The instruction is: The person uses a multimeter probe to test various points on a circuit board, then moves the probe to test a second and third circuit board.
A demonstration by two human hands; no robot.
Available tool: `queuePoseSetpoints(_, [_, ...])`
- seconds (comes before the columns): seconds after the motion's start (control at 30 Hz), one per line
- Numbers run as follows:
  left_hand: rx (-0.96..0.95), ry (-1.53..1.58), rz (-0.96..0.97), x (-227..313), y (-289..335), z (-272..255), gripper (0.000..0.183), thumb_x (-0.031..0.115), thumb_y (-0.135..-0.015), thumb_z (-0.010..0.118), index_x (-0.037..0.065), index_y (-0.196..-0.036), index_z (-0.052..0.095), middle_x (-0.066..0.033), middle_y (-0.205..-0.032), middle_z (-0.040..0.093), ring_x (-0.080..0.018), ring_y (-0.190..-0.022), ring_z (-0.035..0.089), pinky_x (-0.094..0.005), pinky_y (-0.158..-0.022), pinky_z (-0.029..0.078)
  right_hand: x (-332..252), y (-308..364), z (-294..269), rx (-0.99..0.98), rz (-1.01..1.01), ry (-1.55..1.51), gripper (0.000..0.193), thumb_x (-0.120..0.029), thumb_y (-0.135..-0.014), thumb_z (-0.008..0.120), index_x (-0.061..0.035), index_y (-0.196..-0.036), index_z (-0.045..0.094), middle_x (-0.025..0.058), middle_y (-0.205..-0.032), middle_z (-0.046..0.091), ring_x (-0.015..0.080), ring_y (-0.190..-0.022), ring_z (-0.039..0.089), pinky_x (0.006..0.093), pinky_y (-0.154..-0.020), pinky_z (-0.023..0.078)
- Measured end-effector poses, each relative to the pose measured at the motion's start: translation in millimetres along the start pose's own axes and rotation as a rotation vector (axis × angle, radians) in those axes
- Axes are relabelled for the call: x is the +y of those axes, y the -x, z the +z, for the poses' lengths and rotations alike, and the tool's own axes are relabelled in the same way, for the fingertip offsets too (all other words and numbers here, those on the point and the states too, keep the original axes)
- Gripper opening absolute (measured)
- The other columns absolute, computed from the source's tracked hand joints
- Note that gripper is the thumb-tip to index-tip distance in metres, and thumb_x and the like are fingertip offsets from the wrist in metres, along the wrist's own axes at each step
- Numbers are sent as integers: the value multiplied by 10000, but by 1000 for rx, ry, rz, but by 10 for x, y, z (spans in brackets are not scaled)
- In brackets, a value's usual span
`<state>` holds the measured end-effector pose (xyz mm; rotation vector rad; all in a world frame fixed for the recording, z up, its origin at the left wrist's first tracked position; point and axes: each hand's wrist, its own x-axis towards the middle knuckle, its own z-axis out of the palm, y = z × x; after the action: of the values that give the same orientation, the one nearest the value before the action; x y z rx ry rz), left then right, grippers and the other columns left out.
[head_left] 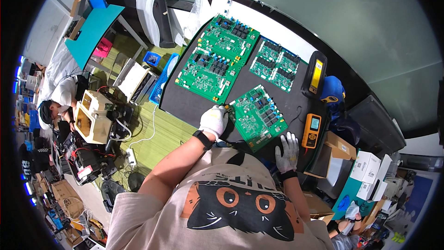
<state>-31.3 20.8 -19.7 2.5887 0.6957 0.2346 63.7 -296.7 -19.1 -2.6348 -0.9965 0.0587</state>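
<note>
head view, left to right: a co-worker (62, 95) bends beside a cream-coloured machine housing (92, 116), well apart from the dark work mat (185, 111). a blue basket (163, 83) stands along the mat's left edge. the person's left hand (214, 121), in a pale glove, has its fingers curled at the left corner of the near circuit board (257, 118) — whether they pinch it cannot be told. two large green boards (215, 58) lie farther back, end to end. the near board lies slanted on the mat between both hands, with a panel of smaller boards (276, 65) behind it. the right hand (287, 153), also gloved, is open with fingers extended just beside the board's right side — an orange meter (312, 130) lies to its right.
</note>
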Motion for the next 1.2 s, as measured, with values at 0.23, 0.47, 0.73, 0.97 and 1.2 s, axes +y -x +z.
queuePoseSetpoints(0.23, [-55, 58, -59, 11, 6, -72, 205, 246, -828, 688, 58, -895, 640, -179, -866, 656, -357, -775, 652, -442, -703, 527, -5, 2, -13, -5, -9, 14, 461, -243, -849, 602, -72, -1273, 546, 176, -1403, 462, 362, -1338, 390, 488, -1158, 252])
queuePoseSetpoints(0.47, [-71, 161, -87, -11, 18, -117, 263, 257, -812, 714, 43, -951, 649, -187, -886, 671, -359, -816, 658, -435, -728, 528, -1, 6, -4, -19, 7, 18, 466, -240, -849, 603, -73, -1280, 542, 167, -1416, 449, 353, -1356, 368, 479, -1171, 235])
queuePoseSetpoints(0.73, [-31, 188, -89, -51, 30, -126, 255, 279, -813, 726, 80, -957, 658, -127, -783, 684, -315, -726, 675, -404, -668, 538, 4, 14, 3, -9, -4, 18, 475, -243, -848, 610, -74, -1287, 542, 163, -1420, 447, 344, -1360, 365, 472, -1175, 232])
queuePoseSetpoints(0.97, [-30, 169, -96, -51, 44, -107, 248, 274, -811, 728, 95, -971, 667, -115, -788, 688, -304, -718, 676, -391, -655, 535, -3, 8, -9, -32, 15, 14, 474, -225, -865, 598, -80, -1311, 536, 164, -1437, 441, 345, -1372, 362, 472, -1172, 233])
queuePoseSetpoints(1.2, [-14, 190, -92, -43, 45, -103, 229, 244, -817, 716, 85, -974, 667, -138, -840, 687, -306, -760, 674, -387, -677, 532, -1, 20, -2, -29, 26, 11, 474, -238, -873, 590, -78, -1315, 533, 164, -1444, 435, 351, -1371, 360, 472, -1174, 229])
